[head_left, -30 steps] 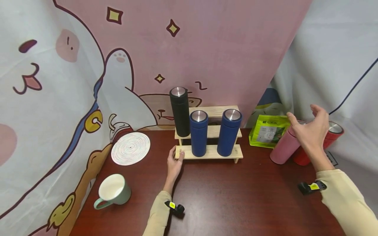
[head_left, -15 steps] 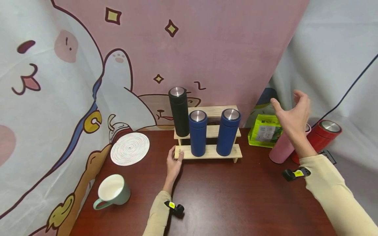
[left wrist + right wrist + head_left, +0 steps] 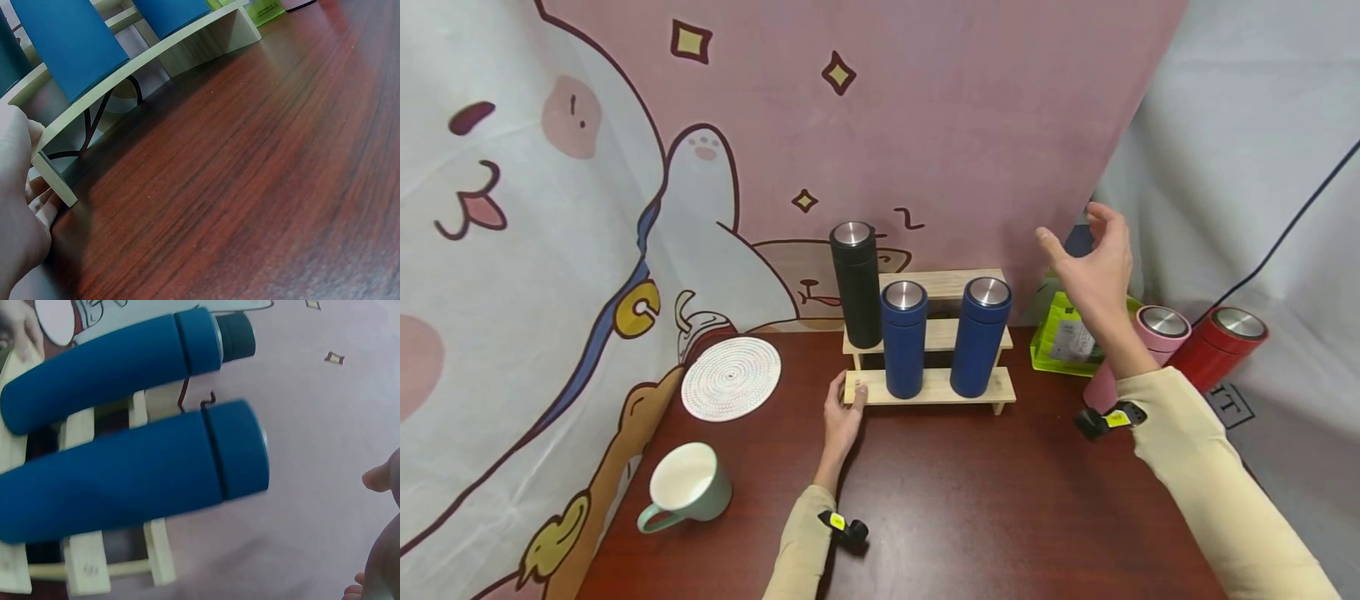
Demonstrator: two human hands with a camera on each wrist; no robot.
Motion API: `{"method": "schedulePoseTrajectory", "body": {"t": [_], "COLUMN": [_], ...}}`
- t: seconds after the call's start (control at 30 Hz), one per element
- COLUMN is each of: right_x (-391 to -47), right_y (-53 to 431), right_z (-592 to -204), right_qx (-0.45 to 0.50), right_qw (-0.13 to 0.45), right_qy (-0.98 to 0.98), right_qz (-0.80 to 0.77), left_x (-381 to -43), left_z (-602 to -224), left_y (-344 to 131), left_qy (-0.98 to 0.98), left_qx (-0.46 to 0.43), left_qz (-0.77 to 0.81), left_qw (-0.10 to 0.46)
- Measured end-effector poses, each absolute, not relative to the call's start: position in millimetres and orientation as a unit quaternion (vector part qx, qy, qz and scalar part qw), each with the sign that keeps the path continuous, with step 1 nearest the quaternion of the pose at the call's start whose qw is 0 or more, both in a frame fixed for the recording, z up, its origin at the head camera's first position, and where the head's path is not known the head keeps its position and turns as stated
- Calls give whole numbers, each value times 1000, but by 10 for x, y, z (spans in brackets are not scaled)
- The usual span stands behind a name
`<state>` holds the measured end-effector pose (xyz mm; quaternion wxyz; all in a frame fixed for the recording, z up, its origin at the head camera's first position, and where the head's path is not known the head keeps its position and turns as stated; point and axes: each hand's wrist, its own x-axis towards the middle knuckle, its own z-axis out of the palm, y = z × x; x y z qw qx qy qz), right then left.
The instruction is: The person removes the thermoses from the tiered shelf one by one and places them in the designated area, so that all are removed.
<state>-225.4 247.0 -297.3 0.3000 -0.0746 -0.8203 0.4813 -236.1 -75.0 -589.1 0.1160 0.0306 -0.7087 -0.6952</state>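
Observation:
My left hand (image 3: 842, 417) grips the left end of a tiered wooden shelf (image 3: 938, 386), thumb on top of the lowest step. The left wrist view shows the hand (image 3: 19, 200) around the shelf's end leg (image 3: 55, 180). Two blue thermos flasks (image 3: 905, 350) stand upright on the lowest step. A black thermos flask (image 3: 857, 292) stands one step higher at the left. My right hand (image 3: 1096, 271) is raised with thumb and fingers spread, holding nothing. It is above the green bag, right of the shelf. In the right wrist view the right-hand blue flask (image 3: 137, 478) is nearest.
A pink flask (image 3: 1156, 350), partly hidden by my right arm, and a red flask (image 3: 1210, 358) stand at the right. Beside them is a bright green bag (image 3: 1054, 337). A round woven mat (image 3: 732, 379) and a pale green mug (image 3: 703, 496) lie at the left.
My right hand has moved left and upward, away from the pink and red flasks to above the green bag. My left hand keeps its grip on the shelf.

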Motion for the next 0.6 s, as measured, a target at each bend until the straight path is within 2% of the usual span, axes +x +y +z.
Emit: {"method": "schedulePoseTrajectory", "body": {"t": [0.3,0.6], "right_x": [-2355,-2488], "right_y": [2118,1777], "right_z": [-2832,-2737], "right_qx": [-47,-13], "right_qw": [273,253], "right_qy": [-819,-798], "right_qz": [503,547], "left_x": [-2352,-2158], "left_z": [-5875,-5515], "left_y": [-738,-761], "left_qy": [-720,-720], "left_qx": [32,16], "left_qz": [-683,-686], "left_qw": [123,106]}}
